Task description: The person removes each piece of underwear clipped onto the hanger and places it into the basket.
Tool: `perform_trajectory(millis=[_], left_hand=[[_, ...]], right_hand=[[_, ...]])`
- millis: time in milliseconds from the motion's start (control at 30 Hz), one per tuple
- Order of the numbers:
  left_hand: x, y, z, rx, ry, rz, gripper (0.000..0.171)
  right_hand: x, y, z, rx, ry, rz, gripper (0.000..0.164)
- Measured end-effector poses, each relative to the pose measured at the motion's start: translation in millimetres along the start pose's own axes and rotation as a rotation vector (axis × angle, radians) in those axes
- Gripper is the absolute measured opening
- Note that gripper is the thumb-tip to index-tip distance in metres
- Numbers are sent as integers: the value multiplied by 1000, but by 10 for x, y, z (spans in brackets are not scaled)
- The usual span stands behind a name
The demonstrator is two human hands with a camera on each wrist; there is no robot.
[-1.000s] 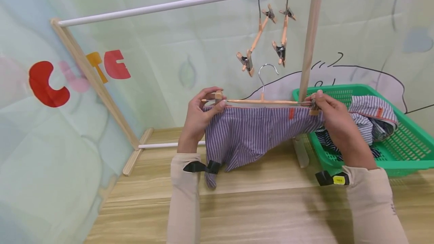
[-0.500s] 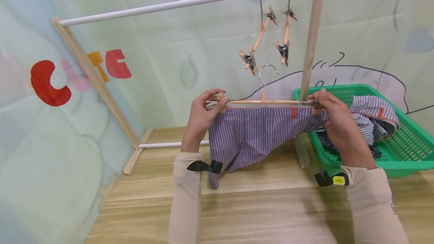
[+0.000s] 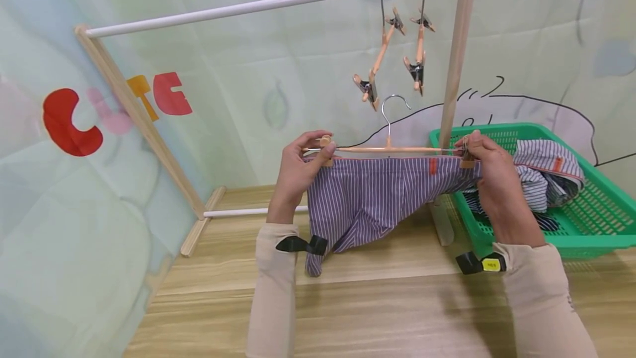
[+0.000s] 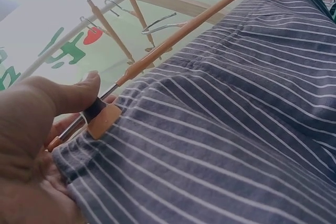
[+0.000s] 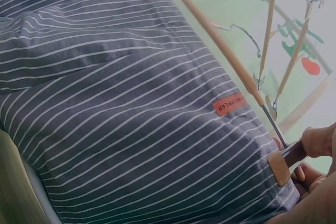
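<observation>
Purple-grey striped boxer shorts (image 3: 362, 198) hang below a clip hanger (image 3: 365, 149) held level in front of the rack. Their waistband carries an orange label (image 5: 230, 104) that reads UNDERWEAR. My left hand (image 3: 294, 173) pinches the hanger's left clip (image 4: 105, 121), whose wooden jaw sits over the waistband corner. At the other end my right hand (image 3: 499, 181) pinches the right clip (image 5: 279, 168), which also lies over the waistband. The hanger's metal hook (image 3: 395, 105) points up, free of the rack. Some fingers of both hands are hidden behind the clips and cloth.
Behind stands a wooden rack with a white rail (image 3: 273, 3). Two clip hangers, one with a wooden bar (image 3: 381, 54) in plain view, hang near its right post (image 3: 457, 48). A green basket (image 3: 603, 198) with striped clothes (image 3: 534, 181) stands at right on the wooden table (image 3: 377, 314).
The hanger, shorts and left hand have shifted slightly right. The left clip's jaw now shows over the waistband, below my thumb. The right hand still holds its clip.
</observation>
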State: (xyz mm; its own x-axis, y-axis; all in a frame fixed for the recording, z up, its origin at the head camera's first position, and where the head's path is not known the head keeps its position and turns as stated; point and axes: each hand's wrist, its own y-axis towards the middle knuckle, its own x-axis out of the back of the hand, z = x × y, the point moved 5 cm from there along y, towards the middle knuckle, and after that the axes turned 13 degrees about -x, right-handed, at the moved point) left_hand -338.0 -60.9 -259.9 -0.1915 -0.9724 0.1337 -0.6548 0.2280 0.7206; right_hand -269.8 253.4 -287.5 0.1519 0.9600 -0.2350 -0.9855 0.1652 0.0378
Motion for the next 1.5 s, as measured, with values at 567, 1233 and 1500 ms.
perform_trajectory(millis=[567, 1233, 1500], left_hand=[[-8, 2, -26, -2, 15, 0, 34], [-13, 12, -46, -19, 10, -9, 36], [15, -1, -55, -41, 20, -27, 34]], right_hand=[[17, -16, -22, 22, -44, -75, 38], [9, -4, 5, 42, 62, -75, 30], [-2, 5, -23, 36, 9, -99, 35]])
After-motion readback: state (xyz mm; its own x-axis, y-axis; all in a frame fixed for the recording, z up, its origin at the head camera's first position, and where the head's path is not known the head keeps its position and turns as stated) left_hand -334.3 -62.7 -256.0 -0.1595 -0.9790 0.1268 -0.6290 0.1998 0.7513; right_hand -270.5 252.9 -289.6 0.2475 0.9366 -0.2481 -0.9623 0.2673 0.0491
